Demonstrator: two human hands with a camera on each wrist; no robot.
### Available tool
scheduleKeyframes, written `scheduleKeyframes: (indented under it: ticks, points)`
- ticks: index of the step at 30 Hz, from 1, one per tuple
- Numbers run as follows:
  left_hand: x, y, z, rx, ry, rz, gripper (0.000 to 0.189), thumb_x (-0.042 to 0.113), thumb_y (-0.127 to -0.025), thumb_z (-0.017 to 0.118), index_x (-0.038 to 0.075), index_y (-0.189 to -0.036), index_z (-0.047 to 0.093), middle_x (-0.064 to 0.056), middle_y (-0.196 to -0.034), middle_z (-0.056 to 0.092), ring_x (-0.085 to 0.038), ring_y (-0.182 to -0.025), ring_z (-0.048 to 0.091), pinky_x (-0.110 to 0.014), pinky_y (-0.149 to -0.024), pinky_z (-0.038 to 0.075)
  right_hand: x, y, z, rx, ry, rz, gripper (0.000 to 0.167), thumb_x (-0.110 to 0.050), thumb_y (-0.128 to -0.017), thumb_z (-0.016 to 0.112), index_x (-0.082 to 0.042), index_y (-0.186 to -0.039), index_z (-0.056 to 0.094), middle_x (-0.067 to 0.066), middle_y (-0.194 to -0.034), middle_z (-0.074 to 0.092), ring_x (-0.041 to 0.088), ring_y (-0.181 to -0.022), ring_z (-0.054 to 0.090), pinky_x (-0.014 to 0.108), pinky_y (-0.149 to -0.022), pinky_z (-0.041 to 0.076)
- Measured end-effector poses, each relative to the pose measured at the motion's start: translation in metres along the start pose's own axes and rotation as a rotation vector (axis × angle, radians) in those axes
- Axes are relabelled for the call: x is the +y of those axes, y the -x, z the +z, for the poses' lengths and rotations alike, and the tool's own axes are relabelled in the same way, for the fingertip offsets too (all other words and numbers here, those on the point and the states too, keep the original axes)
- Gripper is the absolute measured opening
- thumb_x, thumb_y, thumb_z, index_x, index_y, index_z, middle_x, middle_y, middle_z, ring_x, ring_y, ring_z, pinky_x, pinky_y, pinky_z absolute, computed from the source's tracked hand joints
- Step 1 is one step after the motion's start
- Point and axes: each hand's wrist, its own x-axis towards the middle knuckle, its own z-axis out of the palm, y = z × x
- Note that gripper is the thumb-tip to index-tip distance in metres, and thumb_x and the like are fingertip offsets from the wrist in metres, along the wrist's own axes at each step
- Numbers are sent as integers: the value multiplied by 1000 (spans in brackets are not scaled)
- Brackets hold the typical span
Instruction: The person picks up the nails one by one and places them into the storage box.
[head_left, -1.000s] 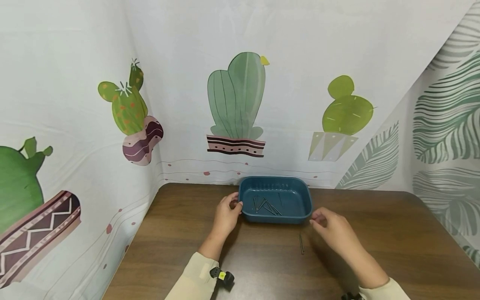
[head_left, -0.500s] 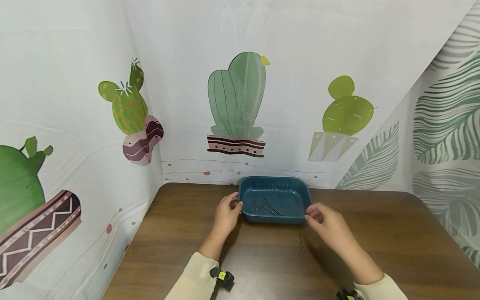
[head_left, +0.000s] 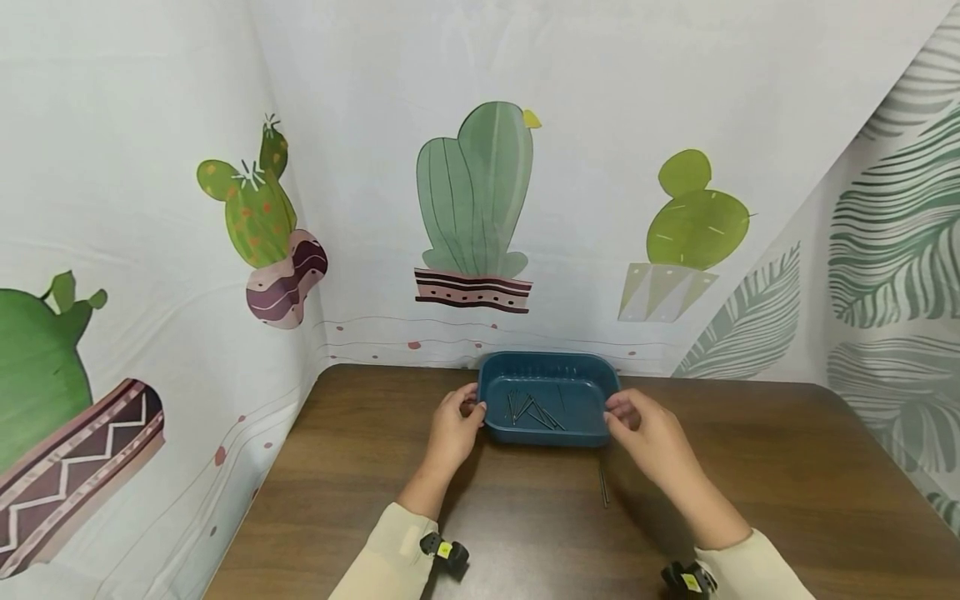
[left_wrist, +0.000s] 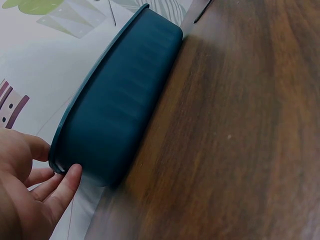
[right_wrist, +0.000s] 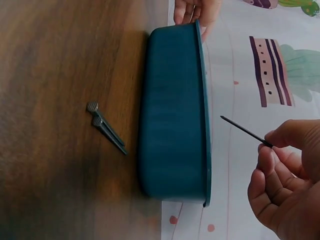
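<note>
A dark teal plastic basin (head_left: pixel 547 438) stands at the back of the table, with several nails (head_left: pixel 546 414) lying on its floor. My left hand (head_left: pixel 453 427) grips the basin's left rim, thumb and fingers on either side of it. Over the basin's right edge, my right hand (head_left: pixel 656 433) pinches one dark nail (right_wrist: pixel 245 131) between thumb and fingertips, its point toward the basin. Two more nails (right_wrist: pixel 107 131) lie side by side on the wood in front of the basin's right end; in the head view they show as thin lines.
The brown wooden table (head_left: pixel 337 483) meets a white cloth (head_left: pixel 585 100) printed with cacti, hanging close behind the basin. Each wrist carries a black camera strap (head_left: pixel 444 552) at the sleeve.
My right hand has moved left and slightly up, from beside the basin's right corner to over its right rim. The left hand and the basin have stayed put.
</note>
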Motion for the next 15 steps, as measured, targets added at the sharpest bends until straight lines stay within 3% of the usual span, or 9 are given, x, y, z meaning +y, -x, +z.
scheduleKeyframes:
  ticks: [15]
  points:
    - [0,1,-1,-2,-1,16,40,7,-95,64,-4,-133,60,-22,-117,63,-23,-97,66,-21,-70,60,6,-27,17,82,-15,-29,12,-6,-88,73,-5,-99,69,7,-87,71,11,-71,58,25,-65,48]
